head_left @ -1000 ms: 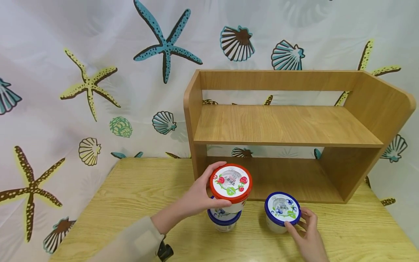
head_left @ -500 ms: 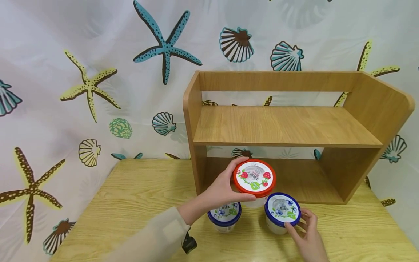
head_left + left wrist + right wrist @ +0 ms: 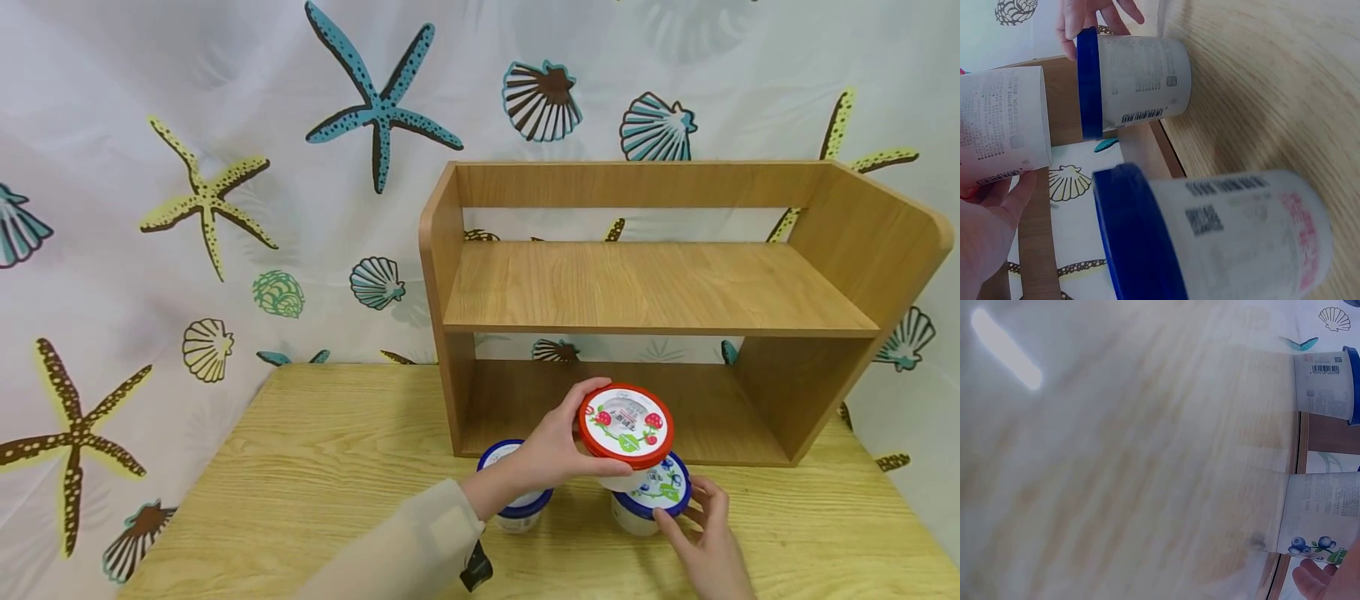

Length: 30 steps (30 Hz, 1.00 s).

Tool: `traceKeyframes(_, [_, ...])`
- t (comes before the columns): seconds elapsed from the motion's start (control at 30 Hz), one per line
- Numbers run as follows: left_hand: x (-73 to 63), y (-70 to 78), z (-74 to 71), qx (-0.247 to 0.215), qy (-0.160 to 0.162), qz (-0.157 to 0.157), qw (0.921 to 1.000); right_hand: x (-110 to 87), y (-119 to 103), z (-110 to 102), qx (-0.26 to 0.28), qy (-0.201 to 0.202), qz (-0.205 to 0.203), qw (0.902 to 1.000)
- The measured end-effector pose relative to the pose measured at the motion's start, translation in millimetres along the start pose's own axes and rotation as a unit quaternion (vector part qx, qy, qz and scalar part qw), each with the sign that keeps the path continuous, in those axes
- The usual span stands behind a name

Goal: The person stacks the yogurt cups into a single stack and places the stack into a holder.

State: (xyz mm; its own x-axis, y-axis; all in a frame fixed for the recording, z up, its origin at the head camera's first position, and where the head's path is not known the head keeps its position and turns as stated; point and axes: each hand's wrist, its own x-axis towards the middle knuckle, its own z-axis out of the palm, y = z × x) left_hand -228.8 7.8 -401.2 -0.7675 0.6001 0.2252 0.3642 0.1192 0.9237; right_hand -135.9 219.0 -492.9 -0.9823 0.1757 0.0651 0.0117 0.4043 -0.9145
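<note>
My left hand [image 3: 551, 450] grips a white tub with a red lid printed with red berries [image 3: 626, 423], thumb at the near side and fingers at the far side. This tub is in the air over a blue-lidded tub with a blueberry print [image 3: 666, 493]; a gap between its base [image 3: 1004, 119] and the blue lid [image 3: 1089, 84] shows in the left wrist view. My right hand [image 3: 708, 533] holds that lower tub at its right side, thumb in front. A second blue-lidded tub [image 3: 519, 523] stands on the table to the left, partly behind my left forearm.
A two-level wooden shelf [image 3: 660, 287] stands behind the tubs, its lower board just beyond them. The wooden table [image 3: 315, 467] stretches to the left and front. A curtain with starfish and shells [image 3: 247, 75] hangs behind.
My left hand has carried the red-lidded tub rightward from over the left blue-lidded tub to over the right one. My right hand has stayed at its tub.
</note>
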Motion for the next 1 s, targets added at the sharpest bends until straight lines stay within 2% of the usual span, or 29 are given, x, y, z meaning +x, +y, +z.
traceKeyframes(0.47, [16.3,-8.5,23.3,0.014,0.002,-0.021,0.9997,-0.5,-1.7,-1.8,0.008,-0.007,-0.005,0.9999])
traceKeyframes(0.77, [19.7,-14.0,32.5,0.008,-0.001,-0.044,0.9990,-0.2,-4.0,-2.9,0.006,-0.019,0.016,0.9997])
traceKeyframes(1.0, [20.7,-15.7,37.8,0.009,-0.002,-0.046,0.9989,-0.5,-3.0,-3.3,0.004,-0.023,0.022,0.9995])
